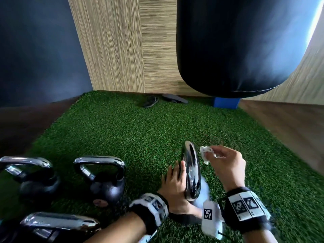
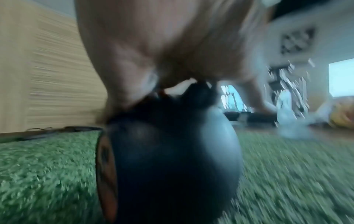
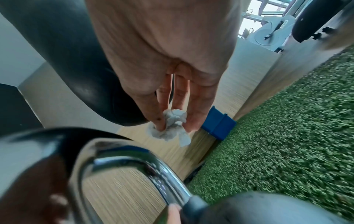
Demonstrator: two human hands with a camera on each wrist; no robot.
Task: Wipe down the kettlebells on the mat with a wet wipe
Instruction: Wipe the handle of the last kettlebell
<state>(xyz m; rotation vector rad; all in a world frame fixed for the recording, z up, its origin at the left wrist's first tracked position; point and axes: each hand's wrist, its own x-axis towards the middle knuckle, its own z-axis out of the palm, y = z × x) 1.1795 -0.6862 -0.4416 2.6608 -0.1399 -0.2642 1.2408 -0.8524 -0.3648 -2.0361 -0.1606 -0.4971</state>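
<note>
On the green turf mat (image 1: pixel 140 130) I hold one kettlebell (image 1: pixel 191 174) by its chrome handle, turned edge-on to me. My left hand (image 1: pixel 177 172) grips the handle's left side, and its black body (image 2: pixel 168 159) fills the blurred left wrist view. Just right of the handle's top, my right hand (image 1: pixel 210 155) pinches a crumpled white wet wipe (image 1: pixel 206 153), a little apart from the metal. The right wrist view shows the wipe (image 3: pixel 172 127) in the fingertips above the chrome handle (image 3: pixel 153 166). Three more kettlebells stand at left: (image 1: pixel 103 181), (image 1: pixel 35 179), (image 1: pixel 57 223).
A black punching bag (image 1: pixel 236 46) hangs over the mat's far right, with a blue block (image 1: pixel 226 102) below it. Two dark sandals (image 1: pixel 150 101) lie by the wooden wall (image 1: pixel 122 50). Wooden floor (image 1: pixel 289 123) borders the mat on the right.
</note>
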